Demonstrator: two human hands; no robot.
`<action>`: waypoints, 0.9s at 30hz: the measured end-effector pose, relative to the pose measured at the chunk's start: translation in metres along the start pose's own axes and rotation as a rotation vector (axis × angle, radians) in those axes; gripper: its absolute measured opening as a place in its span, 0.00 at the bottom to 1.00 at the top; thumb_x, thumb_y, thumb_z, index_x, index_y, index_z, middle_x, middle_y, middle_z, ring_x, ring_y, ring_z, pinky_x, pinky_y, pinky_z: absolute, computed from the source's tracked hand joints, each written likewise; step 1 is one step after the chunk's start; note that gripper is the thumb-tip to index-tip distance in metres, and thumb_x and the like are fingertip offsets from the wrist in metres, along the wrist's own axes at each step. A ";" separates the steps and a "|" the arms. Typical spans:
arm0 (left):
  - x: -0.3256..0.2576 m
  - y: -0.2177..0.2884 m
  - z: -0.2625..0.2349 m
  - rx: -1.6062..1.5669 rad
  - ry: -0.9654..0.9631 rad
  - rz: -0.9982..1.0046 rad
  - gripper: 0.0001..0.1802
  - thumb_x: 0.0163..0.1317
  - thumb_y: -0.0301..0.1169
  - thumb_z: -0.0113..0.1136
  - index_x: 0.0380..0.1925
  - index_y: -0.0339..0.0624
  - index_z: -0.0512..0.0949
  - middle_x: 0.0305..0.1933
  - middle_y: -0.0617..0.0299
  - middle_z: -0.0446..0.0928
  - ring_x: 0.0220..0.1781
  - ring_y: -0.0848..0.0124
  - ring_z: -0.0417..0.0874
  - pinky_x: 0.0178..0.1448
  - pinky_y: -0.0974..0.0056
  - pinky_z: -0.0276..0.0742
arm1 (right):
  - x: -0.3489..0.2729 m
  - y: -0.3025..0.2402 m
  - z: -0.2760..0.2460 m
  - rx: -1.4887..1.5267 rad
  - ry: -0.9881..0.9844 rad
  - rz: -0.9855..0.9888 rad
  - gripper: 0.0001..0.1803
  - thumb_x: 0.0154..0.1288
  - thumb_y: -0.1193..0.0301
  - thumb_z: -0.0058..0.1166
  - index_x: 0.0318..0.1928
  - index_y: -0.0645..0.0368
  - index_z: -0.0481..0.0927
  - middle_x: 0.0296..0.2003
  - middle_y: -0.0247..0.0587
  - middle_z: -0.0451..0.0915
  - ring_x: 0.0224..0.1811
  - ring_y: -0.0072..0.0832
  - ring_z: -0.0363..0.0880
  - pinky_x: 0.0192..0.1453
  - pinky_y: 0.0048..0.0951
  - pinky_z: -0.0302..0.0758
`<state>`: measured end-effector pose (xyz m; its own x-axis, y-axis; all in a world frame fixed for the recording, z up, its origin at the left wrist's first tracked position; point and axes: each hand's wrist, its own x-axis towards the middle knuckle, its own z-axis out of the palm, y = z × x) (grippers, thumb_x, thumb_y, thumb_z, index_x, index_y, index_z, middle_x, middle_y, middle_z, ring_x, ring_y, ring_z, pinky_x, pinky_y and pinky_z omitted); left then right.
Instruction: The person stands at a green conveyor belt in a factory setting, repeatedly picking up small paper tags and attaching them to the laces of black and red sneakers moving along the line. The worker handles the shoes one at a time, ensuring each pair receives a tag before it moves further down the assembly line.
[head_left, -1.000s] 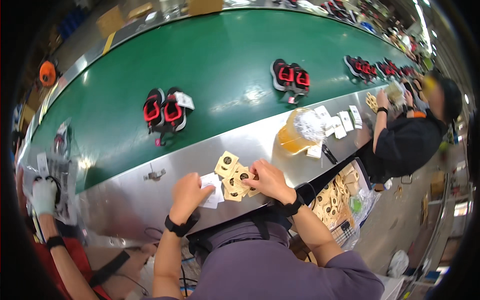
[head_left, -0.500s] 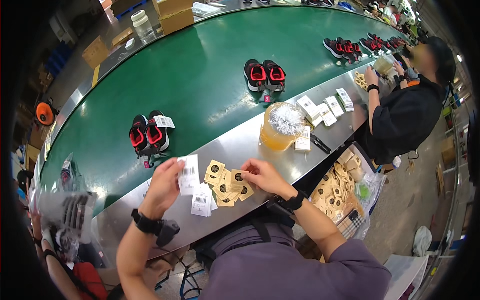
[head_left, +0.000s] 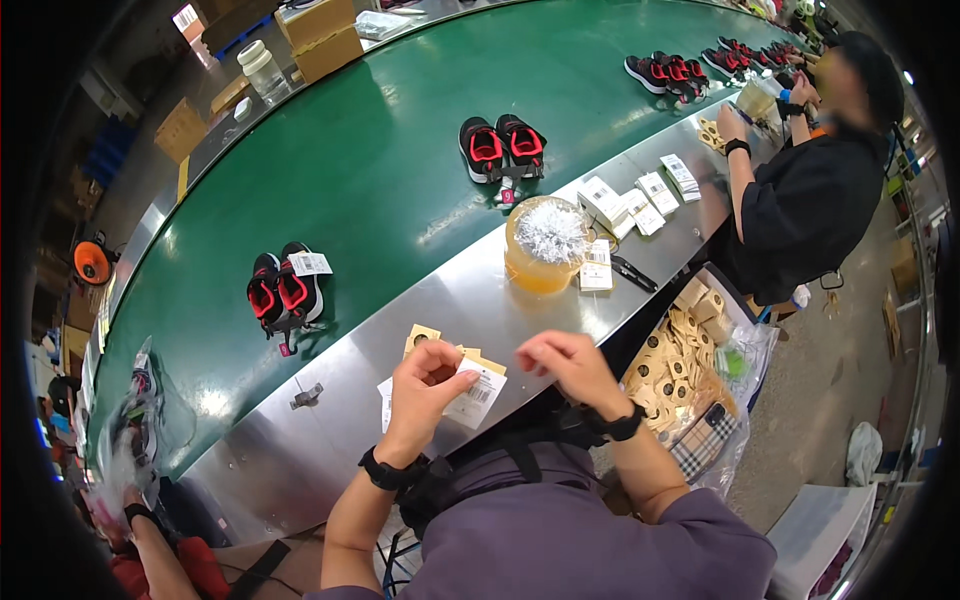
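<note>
My left hand (head_left: 428, 392) pinches a white hang tag (head_left: 478, 396) over the metal ledge. Tan edges show just behind the tag; whether a tan card is held with it or lies beneath, I cannot tell. My right hand (head_left: 578, 374) hovers to the right of the tag, apart from it, fingers curled together; anything in them is too small to make out. Tan square cards (head_left: 422, 336) with dark round prints lie beyond my left hand, which mostly covers them. A white tag (head_left: 385, 402) peeks out at its left.
Black-and-red shoe pairs (head_left: 285, 290) stand on the green belt (head_left: 390, 210). On the ledge are a yellowish tub (head_left: 540, 262) topped with white strings, stacked white tags (head_left: 640, 205) and a black pen (head_left: 634, 274). A box of tan cards (head_left: 668, 368) sits right; a co-worker (head_left: 810, 210) works beyond.
My left hand has moved right with the white tag, across the tan cards. My right hand has drawn away from the cards to the right. The near shoes have shifted slightly in view.
</note>
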<state>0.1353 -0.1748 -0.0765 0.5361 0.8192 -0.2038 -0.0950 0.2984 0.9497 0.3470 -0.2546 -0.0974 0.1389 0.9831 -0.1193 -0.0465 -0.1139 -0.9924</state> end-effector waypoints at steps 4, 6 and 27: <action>0.003 0.012 0.009 0.023 -0.024 0.012 0.05 0.54 0.21 0.64 0.32 0.36 0.79 0.34 0.62 0.80 0.35 0.77 0.80 0.40 0.72 0.76 | 0.000 0.004 -0.039 -0.377 0.544 -0.130 0.08 0.58 0.73 0.61 0.38 0.62 0.79 0.29 0.31 0.78 0.29 0.13 0.75 0.28 0.17 0.70; 0.009 0.012 0.017 0.226 -0.107 0.126 0.07 0.54 0.20 0.63 0.34 0.35 0.78 0.34 0.61 0.80 0.34 0.76 0.81 0.39 0.72 0.75 | 0.002 -0.008 -0.039 -0.475 0.652 -0.365 0.11 0.53 0.79 0.62 0.38 0.61 0.79 0.28 0.34 0.78 0.28 0.20 0.77 0.29 0.20 0.71; 0.061 0.021 0.072 0.420 0.013 0.544 0.11 0.52 0.19 0.62 0.36 0.36 0.75 0.48 0.56 0.78 0.37 0.73 0.81 0.42 0.70 0.77 | 0.001 -0.087 -0.043 -0.217 0.585 -0.427 0.07 0.66 0.78 0.47 0.41 0.61 0.79 0.30 0.31 0.73 0.25 0.13 0.67 0.27 0.15 0.64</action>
<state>0.2261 -0.1535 -0.0515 0.4941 0.8054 0.3275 -0.0134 -0.3695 0.9291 0.3942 -0.2502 -0.0126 0.6065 0.7186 0.3403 0.3166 0.1744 -0.9324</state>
